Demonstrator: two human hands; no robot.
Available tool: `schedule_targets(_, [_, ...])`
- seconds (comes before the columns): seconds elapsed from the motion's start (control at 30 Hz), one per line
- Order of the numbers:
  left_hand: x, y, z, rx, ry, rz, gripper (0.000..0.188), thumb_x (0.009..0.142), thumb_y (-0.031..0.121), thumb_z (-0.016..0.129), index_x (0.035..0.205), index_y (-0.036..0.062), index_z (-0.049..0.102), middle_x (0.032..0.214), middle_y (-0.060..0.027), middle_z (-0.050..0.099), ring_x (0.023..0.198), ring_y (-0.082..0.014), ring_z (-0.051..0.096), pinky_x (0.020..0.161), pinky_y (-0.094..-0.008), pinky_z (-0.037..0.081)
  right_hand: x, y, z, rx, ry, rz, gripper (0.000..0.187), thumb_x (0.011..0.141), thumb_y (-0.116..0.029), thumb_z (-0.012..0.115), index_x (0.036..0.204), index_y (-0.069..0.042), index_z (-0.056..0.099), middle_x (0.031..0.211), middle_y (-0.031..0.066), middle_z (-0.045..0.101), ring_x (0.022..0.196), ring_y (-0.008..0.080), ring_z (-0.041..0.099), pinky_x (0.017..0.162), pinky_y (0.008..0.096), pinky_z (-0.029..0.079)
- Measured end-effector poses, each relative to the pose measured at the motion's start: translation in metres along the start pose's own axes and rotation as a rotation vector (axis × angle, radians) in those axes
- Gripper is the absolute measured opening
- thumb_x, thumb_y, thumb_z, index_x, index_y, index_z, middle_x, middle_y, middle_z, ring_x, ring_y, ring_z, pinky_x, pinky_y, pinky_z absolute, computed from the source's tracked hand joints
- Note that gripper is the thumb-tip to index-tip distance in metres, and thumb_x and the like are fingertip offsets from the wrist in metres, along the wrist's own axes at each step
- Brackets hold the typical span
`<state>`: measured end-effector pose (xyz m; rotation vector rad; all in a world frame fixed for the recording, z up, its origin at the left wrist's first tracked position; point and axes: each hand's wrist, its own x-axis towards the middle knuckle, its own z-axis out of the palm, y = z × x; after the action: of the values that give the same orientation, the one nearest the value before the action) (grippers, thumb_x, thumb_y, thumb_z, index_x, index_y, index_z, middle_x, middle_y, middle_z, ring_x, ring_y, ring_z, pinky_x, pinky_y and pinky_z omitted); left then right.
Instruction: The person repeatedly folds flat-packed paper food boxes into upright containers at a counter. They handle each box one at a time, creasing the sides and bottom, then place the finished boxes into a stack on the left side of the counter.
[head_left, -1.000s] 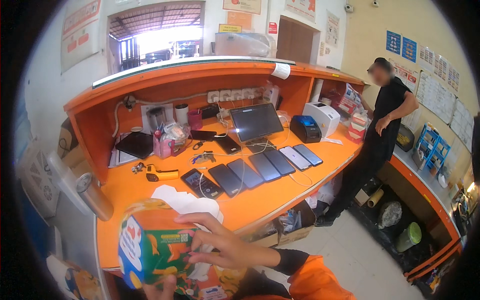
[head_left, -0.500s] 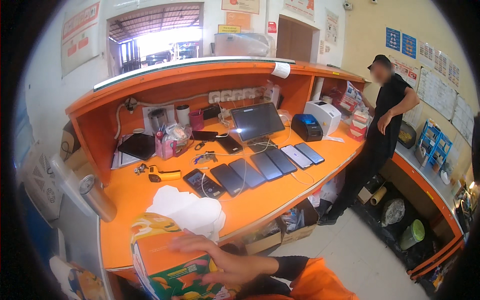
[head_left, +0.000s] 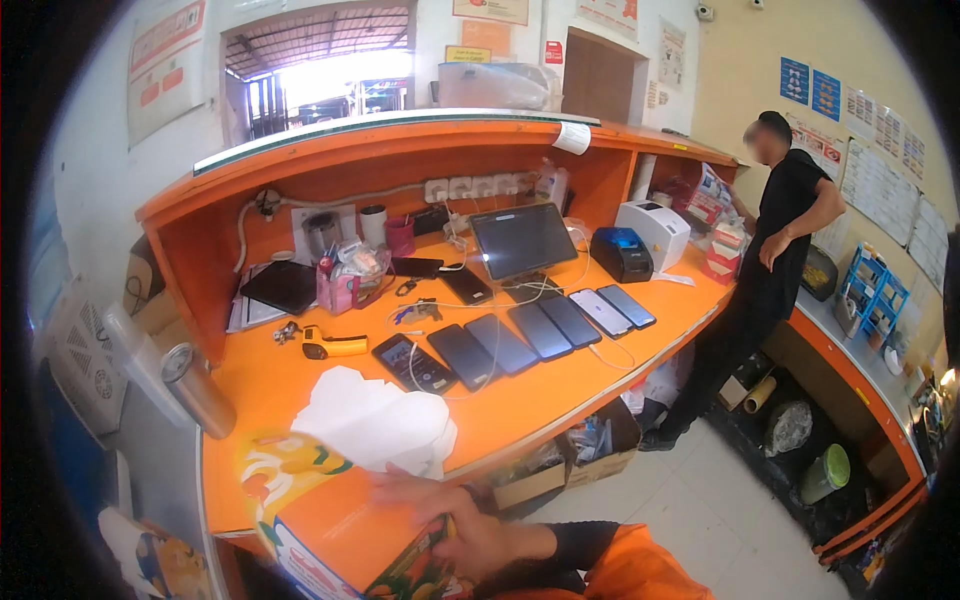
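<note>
At the near edge of the desk, a printed cardboard box (head_left: 345,530), orange, yellow and green, stands tilted. My right hand (head_left: 450,530) is closed on its right side, slightly smeared by motion, with the thumb lying against the green part. My right forearm, in a black cuff and orange sleeve, comes in from the lower right. My left hand does not show. Just beyond the box lies a crumpled white paper sheet (head_left: 375,420).
Several phones (head_left: 500,345) lie in a row on the orange desk (head_left: 500,420), with charging cables across them. Behind stand a tablet (head_left: 522,240) and two printers (head_left: 620,255). A steel tumbler (head_left: 197,390) is at left. A person in black (head_left: 780,220) stands at the far right.
The box has tipped and shifted left at its top, and my right hand's fingers have moved to its right side. The view has shifted slightly. The other person's head has turned left.
</note>
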<state>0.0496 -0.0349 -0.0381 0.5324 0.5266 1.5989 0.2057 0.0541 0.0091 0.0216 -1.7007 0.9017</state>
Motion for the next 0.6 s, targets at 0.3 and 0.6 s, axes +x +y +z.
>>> schedule_targets(0.3, [0.009, 0.0, 0.021, -0.158, -0.054, 0.047, 0.066, 0.078, 0.031, 0.061, 0.128, -0.0018, 0.031, 0.118, -0.018, 0.047, 0.103, -0.0301, 0.052, 0.089, -0.0409, 0.043, 0.027, -0.016, -0.027, -0.419, -0.107, 0.161, 0.05, 0.083, -0.026, 0.056, 0.125, -0.005, 0.042, 0.134, 0.0172, 0.035, 0.128, 0.0319, 0.028, 0.103, 0.0421, 0.021])
schedule_targets(0.6, [0.041, 0.02, 0.02, -0.054, -0.192, -0.203, 0.053, 0.083, 0.012, 0.055, 0.128, -0.0016, 0.03, 0.121, -0.016, 0.047, 0.11, -0.0262, 0.049, 0.091, -0.0381, 0.043, 0.024, -0.015, -0.024, -0.682, -0.223, 0.257, 0.045, 0.078, -0.013, 0.06, 0.121, -0.006, 0.049, 0.131, 0.0144, 0.041, 0.121, 0.0321, 0.038, 0.1, 0.0412, 0.029])
